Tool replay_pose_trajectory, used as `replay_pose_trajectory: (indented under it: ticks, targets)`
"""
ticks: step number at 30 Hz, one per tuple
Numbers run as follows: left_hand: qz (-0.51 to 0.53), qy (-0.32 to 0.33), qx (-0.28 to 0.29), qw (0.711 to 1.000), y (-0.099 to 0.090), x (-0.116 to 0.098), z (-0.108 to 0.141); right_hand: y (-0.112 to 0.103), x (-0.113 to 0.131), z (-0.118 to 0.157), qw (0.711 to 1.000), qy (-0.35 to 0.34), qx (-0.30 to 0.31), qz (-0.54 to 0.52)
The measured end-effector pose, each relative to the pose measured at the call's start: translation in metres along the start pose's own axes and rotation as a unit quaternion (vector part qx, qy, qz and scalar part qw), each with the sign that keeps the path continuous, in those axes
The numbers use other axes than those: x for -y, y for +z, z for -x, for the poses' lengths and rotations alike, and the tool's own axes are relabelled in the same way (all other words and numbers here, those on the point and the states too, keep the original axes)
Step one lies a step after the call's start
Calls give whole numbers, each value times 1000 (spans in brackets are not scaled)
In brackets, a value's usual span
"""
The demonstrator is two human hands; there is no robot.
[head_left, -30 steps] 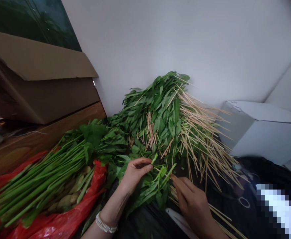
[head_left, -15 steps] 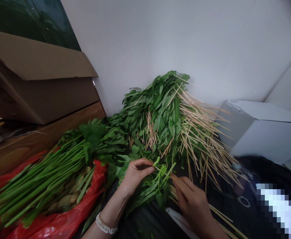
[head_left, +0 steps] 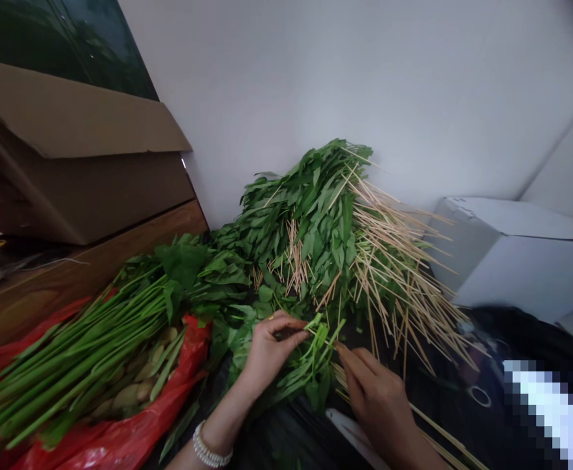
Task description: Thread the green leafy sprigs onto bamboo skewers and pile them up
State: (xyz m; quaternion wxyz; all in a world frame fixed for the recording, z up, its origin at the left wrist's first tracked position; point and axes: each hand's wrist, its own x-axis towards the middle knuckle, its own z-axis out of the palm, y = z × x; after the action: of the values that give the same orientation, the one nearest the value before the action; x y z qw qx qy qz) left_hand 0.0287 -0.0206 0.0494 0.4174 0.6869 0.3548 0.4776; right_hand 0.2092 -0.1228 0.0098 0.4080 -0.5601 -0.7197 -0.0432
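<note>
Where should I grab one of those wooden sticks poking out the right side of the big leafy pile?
Pinch its bare outer end, probably best from the right: the thin wooden sticks there fan out past the green leaves, while their other ends disappear among the greenery.

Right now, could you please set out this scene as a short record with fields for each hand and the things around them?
Left hand: pinching a light green stem
Right hand: fingertips closed on a thin stick
Left wrist: white beaded bracelet
Beyond the hands: heap of leafy greens with many pale sticks
Left side: long green stalks over an open red plastic bag
Upper left: cardboard box
Right side: white box
</note>
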Motion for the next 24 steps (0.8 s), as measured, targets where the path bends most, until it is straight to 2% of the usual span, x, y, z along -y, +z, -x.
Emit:
replay_pose_trajectory:
  ticks: [4, 8, 11, 18, 24]
  targets:
    - [33, -42, 31, 998, -3, 1, 0, 0, 0, 0, 1000, -5, -14, -17]
    - [97, -97, 35, 990, -5, 3, -1, 0, 2, -1, 999, -19, -18, -23]
    - [126, -115, 48, 984, -6, 4, -1, -1, 2, -1, 999, -26, -19, -23]
    - [144, -106, 117, 977, -1, 1, 0, 0, 3, 1, 999, -37, -11, -11]
    - [132, -76, 152, 977, 1, -3, 2, 1, 5, 1, 999, -40, -9, -20]
